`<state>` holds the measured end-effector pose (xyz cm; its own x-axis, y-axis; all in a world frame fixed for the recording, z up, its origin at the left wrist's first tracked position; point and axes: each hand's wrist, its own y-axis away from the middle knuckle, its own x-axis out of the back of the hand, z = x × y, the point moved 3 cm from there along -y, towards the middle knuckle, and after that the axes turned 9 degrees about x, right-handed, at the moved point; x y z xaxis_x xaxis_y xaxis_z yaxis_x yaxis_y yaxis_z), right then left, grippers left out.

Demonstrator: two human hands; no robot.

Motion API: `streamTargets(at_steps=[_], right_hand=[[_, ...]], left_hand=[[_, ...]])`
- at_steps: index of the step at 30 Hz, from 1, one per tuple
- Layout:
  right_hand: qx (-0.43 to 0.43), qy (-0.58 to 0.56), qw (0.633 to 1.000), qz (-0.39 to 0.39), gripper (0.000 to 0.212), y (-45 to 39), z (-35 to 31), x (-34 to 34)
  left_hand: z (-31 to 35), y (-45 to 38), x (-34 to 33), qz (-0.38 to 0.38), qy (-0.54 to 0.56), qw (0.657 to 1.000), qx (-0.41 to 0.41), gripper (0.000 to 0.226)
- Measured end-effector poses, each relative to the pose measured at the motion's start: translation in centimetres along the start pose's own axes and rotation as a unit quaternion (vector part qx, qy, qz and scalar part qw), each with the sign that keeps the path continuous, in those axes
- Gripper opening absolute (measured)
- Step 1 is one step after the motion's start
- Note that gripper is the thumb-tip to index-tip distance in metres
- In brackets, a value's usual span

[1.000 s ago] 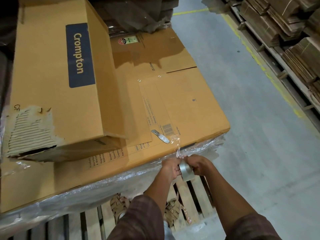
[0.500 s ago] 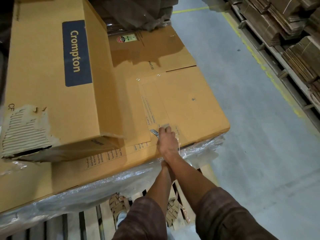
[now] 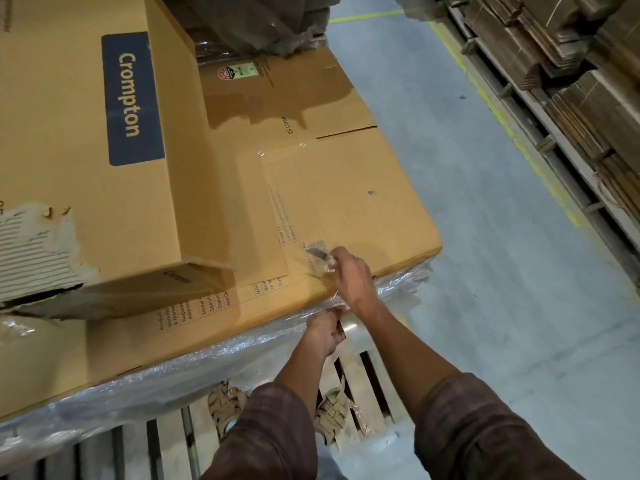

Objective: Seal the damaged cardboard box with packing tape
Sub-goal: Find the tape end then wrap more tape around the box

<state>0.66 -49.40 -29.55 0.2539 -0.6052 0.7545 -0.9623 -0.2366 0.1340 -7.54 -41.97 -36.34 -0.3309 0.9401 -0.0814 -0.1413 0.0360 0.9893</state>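
Observation:
A flat cardboard box (image 3: 349,188) lies on a plastic-wrapped stack, with clear tape strips across its top. My right hand (image 3: 351,277) rests on the box near its front edge, fingers closed on a small metal cutter (image 3: 317,252) whose blade points left over the barcode. Just below the box edge, my left hand (image 3: 323,330) grips a roll of clear packing tape (image 3: 353,332). A strip of tape runs from the roll up to the box edge. On the left stands a Crompton box (image 3: 69,133) with a torn lower corner (image 3: 31,251).
Stretch film (image 3: 194,368) wraps the stack's side above a wooden pallet (image 3: 363,375). My sandalled feet stand by the pallet. A grey concrete aisle (image 3: 502,271) runs on the right, with racks of flattened cartons (image 3: 588,98) beyond a yellow line.
My right hand left the tape roll, reached up onto the box and closed on the cutter that lay there. The left hand stays at the box edge with the roll.

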Motion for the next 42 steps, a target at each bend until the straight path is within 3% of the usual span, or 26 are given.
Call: streamTargets(at_steps=[2, 7, 10, 13, 21, 29, 42], right_hand=[[-0.014, 0.022, 1.000, 0.008, 0.025, 1.7, 2.1, 1.6], [-0.057, 0.120, 0.990, -0.052, 0.026, 6.1, 6.7, 3.2], [-0.053, 0.123, 0.989, -0.068, 0.029, 7.4, 7.7, 3.0], [-0.050, 0.123, 0.987, -0.093, 0.034, 7.7, 7.4, 2.7], [-0.025, 0.158, 0.981, -0.108, 0.036, 7.5, 6.0, 1.2], [-0.012, 0.183, 0.975, -0.122, 0.035, 7.1, 5.6, 0.8], [0.003, 0.235, 0.964, -0.122, 0.031, 6.7, 5.0, 0.8]], left_hand=[[0.0, 0.8, 0.3, 0.008, -0.011, 1.000, -0.010, 0.009], [0.1, 1.7, -0.5, -0.044, 0.018, 0.999, -0.018, 0.029], [0.0, 1.1, -0.5, -0.016, 0.019, 1.000, -0.012, 0.030], [0.0, 1.6, -0.5, -0.009, 0.010, 1.000, -0.008, 0.021], [0.1, 2.1, -0.3, -0.003, 0.009, 1.000, -0.025, 0.032], [0.1, 1.6, -0.2, 0.042, 0.012, 0.998, -0.034, 0.009], [0.0, 0.7, -0.4, 0.075, 0.016, 0.995, -0.059, 0.013]])
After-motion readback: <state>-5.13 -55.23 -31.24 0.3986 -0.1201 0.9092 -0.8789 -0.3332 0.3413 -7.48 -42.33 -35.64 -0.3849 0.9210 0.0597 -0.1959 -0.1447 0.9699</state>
